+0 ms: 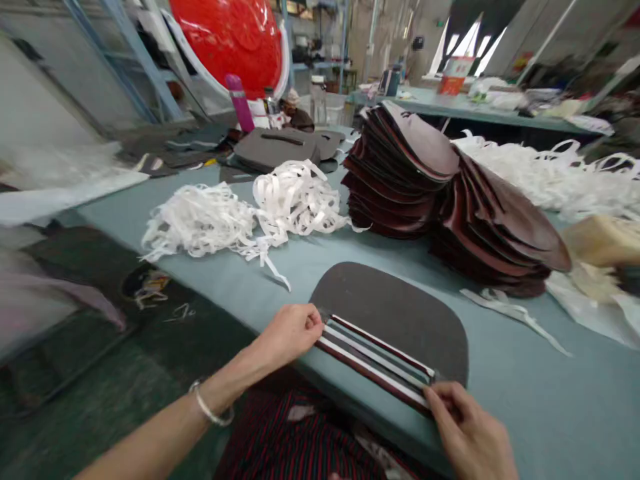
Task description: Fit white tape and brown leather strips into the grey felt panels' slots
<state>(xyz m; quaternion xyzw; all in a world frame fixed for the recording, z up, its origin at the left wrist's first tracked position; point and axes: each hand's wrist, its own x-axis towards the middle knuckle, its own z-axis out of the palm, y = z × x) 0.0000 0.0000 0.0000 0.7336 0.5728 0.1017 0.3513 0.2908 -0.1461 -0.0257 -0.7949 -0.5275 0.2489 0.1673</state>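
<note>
left hand [293, 333], right hand [470, 430]: fingers closed on strip ends | maroon-and-white strips [375, 360] laid across dark oval panel [390, 300] | maroon panels [400, 167] stacked beyond it

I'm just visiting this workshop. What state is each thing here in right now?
Dark grey oval panel, lying flat.
White and maroon strips, side by side across the panel.
Left hand, pinching the strips' left end.
Right hand, pinching the strips' right end.
Maroon oval pieces, in overlapping, leaning piles.
White strip tangles, in loose heaps.
</note>
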